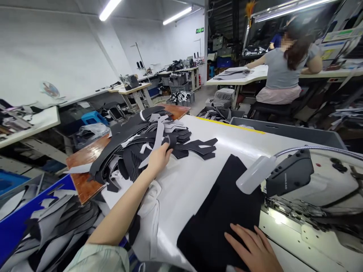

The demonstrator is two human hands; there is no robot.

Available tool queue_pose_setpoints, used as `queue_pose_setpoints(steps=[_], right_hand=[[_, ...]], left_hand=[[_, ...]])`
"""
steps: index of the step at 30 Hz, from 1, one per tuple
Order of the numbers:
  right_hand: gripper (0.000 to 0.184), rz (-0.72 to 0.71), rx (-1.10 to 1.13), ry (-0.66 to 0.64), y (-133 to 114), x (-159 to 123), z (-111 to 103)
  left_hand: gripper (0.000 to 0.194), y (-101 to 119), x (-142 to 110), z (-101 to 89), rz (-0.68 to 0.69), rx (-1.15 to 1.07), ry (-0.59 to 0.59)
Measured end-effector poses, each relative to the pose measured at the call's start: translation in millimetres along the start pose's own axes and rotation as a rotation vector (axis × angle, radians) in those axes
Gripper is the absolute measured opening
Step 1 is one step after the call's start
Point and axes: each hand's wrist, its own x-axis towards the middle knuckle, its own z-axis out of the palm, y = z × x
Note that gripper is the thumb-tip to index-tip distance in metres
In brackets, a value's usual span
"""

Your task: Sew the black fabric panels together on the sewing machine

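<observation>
Many cut pieces (48,230) in blue bin (17,223)

White walls (42,49), ceiling tube lights (109,9) and rows of worktables (136,90) fill the workshop.

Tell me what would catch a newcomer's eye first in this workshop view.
Probably the big heap of cut dark fabric pieces on the white table, where the left hand grips one piece. Nearer, the right hand lies flat on a black fabric panel beside the sewing machine.
</observation>
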Motion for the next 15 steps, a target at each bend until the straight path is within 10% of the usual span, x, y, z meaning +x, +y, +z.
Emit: queue_pose_setpoints(steps=[5, 10, 15], right_hand=[[0.061, 0.201, 0.088, -0.088, -27, 52, -28], [0.050, 0.144, 0.279, -0.271, -51, 68, -43], [0.048, 0.182, 0.259, -0.158, -26, 41, -48]], left_hand=[[0.023, 96, -9, -26.6, 0.424, -0.016, 0.029], [0.022, 189, -47, 19.3, 0.746, 0.027, -0.303], [0.025, 220, -70, 43.4, 0.814, 0.048, -0.377]])
